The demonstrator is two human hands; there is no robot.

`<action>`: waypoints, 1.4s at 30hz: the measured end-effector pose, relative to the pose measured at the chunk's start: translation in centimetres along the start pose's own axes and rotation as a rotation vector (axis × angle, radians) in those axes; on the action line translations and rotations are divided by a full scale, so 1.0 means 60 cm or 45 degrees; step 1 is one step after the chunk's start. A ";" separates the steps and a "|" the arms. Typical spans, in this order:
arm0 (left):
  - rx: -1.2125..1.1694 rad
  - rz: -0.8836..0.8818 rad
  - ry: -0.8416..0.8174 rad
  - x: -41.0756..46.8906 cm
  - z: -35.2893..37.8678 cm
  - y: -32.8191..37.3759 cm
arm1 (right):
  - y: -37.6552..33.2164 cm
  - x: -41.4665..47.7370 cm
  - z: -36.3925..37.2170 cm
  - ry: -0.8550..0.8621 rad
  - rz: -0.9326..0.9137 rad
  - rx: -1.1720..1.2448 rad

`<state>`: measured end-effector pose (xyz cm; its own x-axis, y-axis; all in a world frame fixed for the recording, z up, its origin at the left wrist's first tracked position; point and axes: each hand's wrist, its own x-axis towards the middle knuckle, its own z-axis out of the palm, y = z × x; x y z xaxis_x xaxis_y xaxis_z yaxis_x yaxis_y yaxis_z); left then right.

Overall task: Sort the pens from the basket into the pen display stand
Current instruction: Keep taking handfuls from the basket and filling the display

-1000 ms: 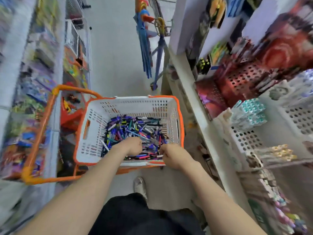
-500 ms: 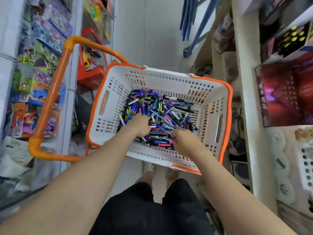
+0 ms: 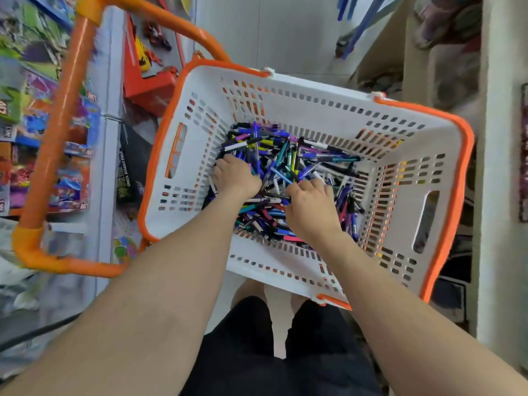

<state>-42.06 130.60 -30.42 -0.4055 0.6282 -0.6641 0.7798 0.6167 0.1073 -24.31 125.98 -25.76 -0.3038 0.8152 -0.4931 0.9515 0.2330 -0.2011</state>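
Lying jumbled in the white basket (image 3: 285, 107), the pens (image 3: 300, 155) point every way, their long axes crossing. The left hand (image 3: 235, 178) and right hand (image 3: 311, 208) press into the pile with fingers curled; whether either grips a pen cannot be told.

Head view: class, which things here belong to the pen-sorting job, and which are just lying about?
Job: pens, white basket, left hand and right hand dug into the pile.
Lying about: boxed toys on the left shelf, blue poles at top.
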 end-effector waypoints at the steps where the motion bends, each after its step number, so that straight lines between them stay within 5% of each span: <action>1: 0.004 -0.001 0.005 0.005 0.002 -0.003 | -0.004 0.002 0.003 0.001 0.001 -0.001; 9: 0.094 0.168 -0.010 0.005 0.023 -0.025 | -0.025 0.008 0.020 -0.008 0.003 0.045; 24: -0.293 0.229 -0.237 -0.001 0.023 -0.020 | -0.036 0.011 0.045 0.055 0.197 0.190; 32: -0.058 0.379 -0.265 -0.022 0.031 -0.008 | -0.036 0.013 0.039 0.010 0.347 0.485; 37: -0.106 0.357 -0.210 -0.054 0.014 -0.003 | -0.015 -0.007 0.032 0.132 0.423 0.641; 42: -0.197 0.581 -0.223 -0.087 -0.011 0.000 | -0.008 -0.029 -0.002 0.212 0.476 0.819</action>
<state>-40.25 127.61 -26.47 0.0560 0.7693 -0.6364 0.7735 0.3696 0.5149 -24.21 124.49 -24.72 0.0929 0.8601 -0.5015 0.7579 -0.3877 -0.5246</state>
